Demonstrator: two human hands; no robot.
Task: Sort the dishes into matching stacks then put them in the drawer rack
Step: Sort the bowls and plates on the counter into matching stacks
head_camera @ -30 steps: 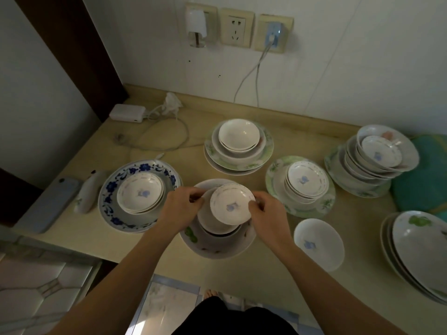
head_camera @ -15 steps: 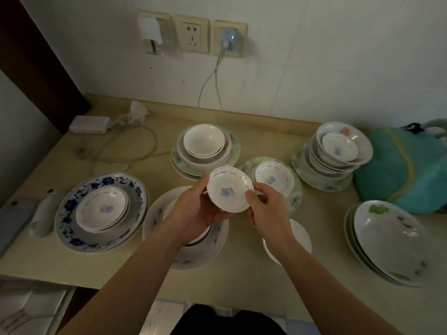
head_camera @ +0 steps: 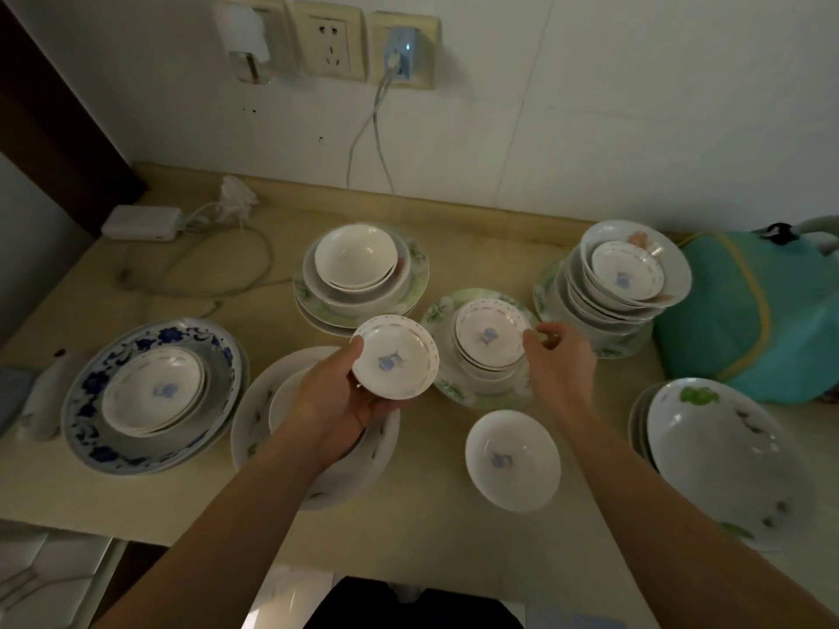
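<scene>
Dishes stacked on beige counter — white wall, left grip holding saucer

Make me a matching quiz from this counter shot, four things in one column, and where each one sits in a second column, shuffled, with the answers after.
Things
1. small dotted-rim dish
2. blue-patterned plate
3. white power adapter
4. teal bag

Places
A. far right of the counter, by the wall
B. held in the left hand
C. back left corner of the counter
D. left on the counter, under a small stack of dishes

Pairs: 1-B, 2-D, 3-C, 4-A
</scene>
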